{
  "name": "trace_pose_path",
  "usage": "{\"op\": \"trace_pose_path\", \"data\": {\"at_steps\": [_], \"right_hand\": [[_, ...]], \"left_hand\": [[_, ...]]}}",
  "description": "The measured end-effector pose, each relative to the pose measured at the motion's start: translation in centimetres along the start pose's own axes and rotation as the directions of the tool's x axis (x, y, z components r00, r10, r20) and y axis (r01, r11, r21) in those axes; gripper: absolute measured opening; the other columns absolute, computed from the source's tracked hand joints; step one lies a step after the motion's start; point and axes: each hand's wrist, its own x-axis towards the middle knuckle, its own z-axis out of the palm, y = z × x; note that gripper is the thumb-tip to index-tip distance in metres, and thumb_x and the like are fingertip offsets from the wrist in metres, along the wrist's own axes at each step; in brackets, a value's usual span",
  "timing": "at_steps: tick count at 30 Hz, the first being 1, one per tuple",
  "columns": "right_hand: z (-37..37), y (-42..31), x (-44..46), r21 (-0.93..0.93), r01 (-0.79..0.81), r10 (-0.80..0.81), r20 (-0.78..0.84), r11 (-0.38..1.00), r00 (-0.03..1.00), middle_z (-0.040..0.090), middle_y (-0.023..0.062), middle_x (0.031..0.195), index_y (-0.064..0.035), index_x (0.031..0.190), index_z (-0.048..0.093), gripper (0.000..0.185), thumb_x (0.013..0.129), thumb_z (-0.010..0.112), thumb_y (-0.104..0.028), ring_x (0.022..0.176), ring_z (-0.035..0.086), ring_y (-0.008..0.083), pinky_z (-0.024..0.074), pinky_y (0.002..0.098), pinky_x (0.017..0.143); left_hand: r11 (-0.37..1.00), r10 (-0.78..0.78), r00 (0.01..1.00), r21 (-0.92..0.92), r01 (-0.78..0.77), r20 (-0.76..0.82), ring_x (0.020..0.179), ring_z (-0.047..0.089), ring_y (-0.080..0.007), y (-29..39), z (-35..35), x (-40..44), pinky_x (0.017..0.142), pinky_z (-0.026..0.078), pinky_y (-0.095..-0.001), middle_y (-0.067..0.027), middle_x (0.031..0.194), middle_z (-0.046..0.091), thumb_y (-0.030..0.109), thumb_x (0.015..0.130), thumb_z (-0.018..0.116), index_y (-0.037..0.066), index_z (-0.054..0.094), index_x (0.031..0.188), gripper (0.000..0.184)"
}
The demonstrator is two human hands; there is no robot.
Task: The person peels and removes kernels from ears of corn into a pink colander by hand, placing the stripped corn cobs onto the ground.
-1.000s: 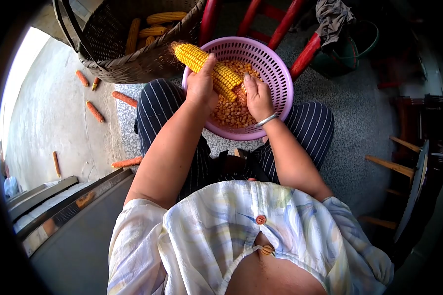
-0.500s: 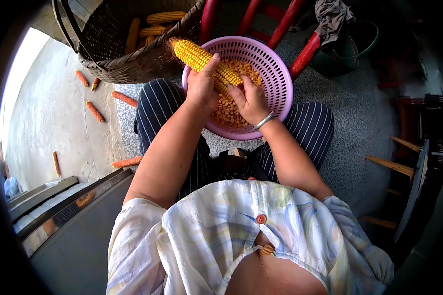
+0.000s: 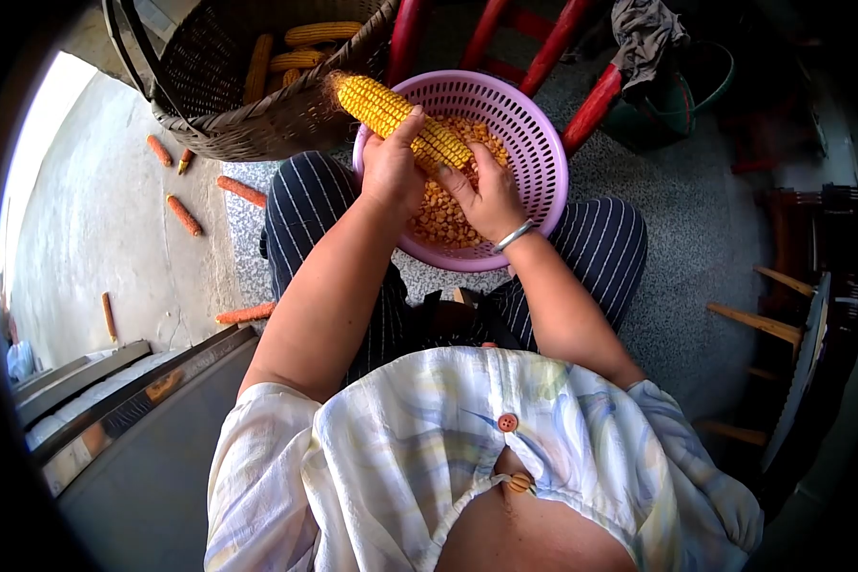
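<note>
My left hand is gripping a corn cob.
My right hand is clasping its four-o'clock end above a pink colander of kernels.

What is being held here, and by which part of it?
An ear of corn: the left hand holds it around the middle. The right hand is at its lower end; whether it grips there is hard to tell.

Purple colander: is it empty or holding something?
Partly filled: loose kernels lie in the purple colander, leaving much of its slotted wall bare.
</note>
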Motion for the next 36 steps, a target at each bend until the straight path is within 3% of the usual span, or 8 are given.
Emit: {"op": "trace_pose_path", "data": {"at_steps": [5,11,15,17,21,25,30,36], "right_hand": [[-0.9,-0.3,0.4,0.132,-0.134,0.117,0.134,0.982,0.984,0.060,0.0180,0.067,0.0021,0.093,0.053,0.041,0.088,0.049,-0.038,0.064,0.061,0.0337,0.0470,0.0376,0.055],[-0.8,0.1,0.3,0.325,-0.228,0.200,0.118,0.918,0.973,0.051,0.0054,0.053,-0.0005,0.082,0.057,0.036,0.093,0.042,-0.032,0.049,0.051,0.0177,0.0400,0.0309,0.047],[-0.4,1.2,0.3,0.343,-0.275,0.223,0.183,0.898,0.958,0.050,0.0051,0.054,-0.0001,0.086,0.057,0.036,0.093,0.042,-0.033,0.051,0.052,0.0170,0.0416,0.0301,0.050],[-0.1,1.0,0.1,0.489,-0.285,0.245,0.147,0.824,0.958,0.054,0.0093,0.058,0.0004,0.091,0.057,0.037,0.092,0.045,-0.035,0.055,0.056,0.0205,0.0436,0.0311,0.053],[-0.2,0.2,0.2,0.215,-0.191,0.169,0.119,0.958,0.979,0.060,0.0175,0.068,0.0012,0.092,0.057,0.038,0.090,0.048,-0.035,0.063,0.061,0.0292,0.0448,0.0359,0.053],[-0.6,-0.1,0.2,0.287,-0.153,0.123,0.120,0.946,0.985,0.059,0.0163,0.065,0.0014,0.088,0.057,0.036,0.091,0.047,-0.034,0.058,0.060,0.0273,0.0431,0.0354,0.050],[-0.8,0.3,0.4,0.387,-0.277,0.199,0.230,0.879,0.953,0.051,0.0056,0.056,0.0005,0.079,0.056,0.038,0.092,0.045,-0.033,0.051,0.049,0.0141,0.0383,0.0292,0.049],[-1.0,1.7,0.6,0.430,-0.475,0.372,0.305,0.768,0.877,0.045,-0.0007,0.055,0.0005,0.075,0.056,0.044,0.093,0.044,-0.038,0.052,0.043,0.0108,0.0368,0.0271,0.051]], "left_hand": [[1.000,0.003,1.000,-0.001,-0.003,0.015,0.089,0.056,-0.0252,0.1,0.0,0.2,0.079,0.048,-0.0388,-0.0118,0.098,0.056,0.010,0.083,0.060,0.000,0.048,0.104,0.027],[0.999,-0.045,0.998,-0.003,0.045,0.032,0.084,0.058,-0.0252,0.1,-0.1,0.4,0.076,0.051,-0.0405,-0.0122,0.094,0.057,0.008,0.085,0.057,0.003,0.046,0.104,0.022],[0.999,-0.033,0.999,-0.003,0.033,0.031,0.085,0.058,-0.0246,0.2,0.2,0.0,0.075,0.050,-0.0405,-0.0116,0.094,0.057,0.008,0.084,0.058,0.004,0.047,0.103,0.022],[0.999,-0.033,0.999,0.009,0.033,0.019,0.085,0.058,-0.0244,0.3,0.2,0.0,0.075,0.050,-0.0402,-0.0111,0.093,0.057,0.008,0.084,0.058,0.004,0.047,0.103,0.022],[0.999,0.037,0.999,0.039,-0.038,0.022,0.083,0.059,-0.0239,-0.4,-0.3,0.5,0.071,0.051,-0.0387,-0.0108,0.093,0.058,0.011,0.082,0.061,0.003,0.047,0.102,0.026],[0.999,0.015,1.000,0.036,-0.015,0.010,0.082,0.059,-0.0241,-0.1,-0.1,0.3,0.071,0.051,-0.0388,-0.0110,0.093,0.058,0.011,0.082,0.061,0.002,0.047,0.102,0.026],[0.999,0.011,0.999,0.050,-0.009,-0.042,0.083,0.059,-0.0258,0.2,0.5,-0.3,0.072,0.051,-0.0403,-0.0123,0.094,0.058,0.012,0.083,0.061,0.001,0.046,0.103,0.028],[0.999,0.001,0.999,0.043,0.000,-0.035,0.083,0.059,-0.0265,0.1,0.4,-0.2,0.072,0.052,-0.0414,-0.0131,0.095,0.057,0.013,0.083,0.060,0.001,0.045,0.104,0.028]]}}
